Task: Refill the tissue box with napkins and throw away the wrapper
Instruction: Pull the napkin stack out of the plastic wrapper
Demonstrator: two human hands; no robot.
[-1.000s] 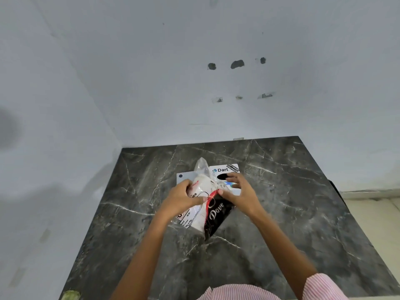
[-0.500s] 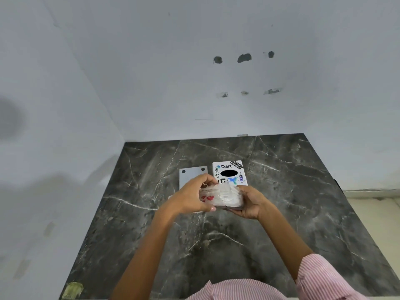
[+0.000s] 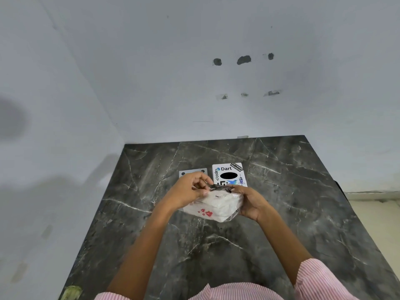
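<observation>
A pack of white napkins (image 3: 213,205) in a clear plastic wrapper with small red hearts is held flat above the dark marble counter (image 3: 281,213). My left hand (image 3: 187,188) pinches the wrapper's crumpled far edge at the top of the pack. My right hand (image 3: 249,200) cups the pack's right end, with its thumb on the same edge. Just behind the pack stands the white tissue box (image 3: 229,174), covered with stickers and showing a black oval slot on top. A grey flat panel (image 3: 192,171) lies to the left of the box, partly hidden by my left hand.
White walls close off the counter at the back and on the left. The counter's right edge drops to a pale floor (image 3: 378,224). A yellowish-green patch (image 3: 70,292) sits at the counter's near left corner.
The pack has turned from upright to lying flat, and now sits a little lower and nearer to me. My left fingers have shifted onto the wrapper's far edge. The tissue box is more exposed.
</observation>
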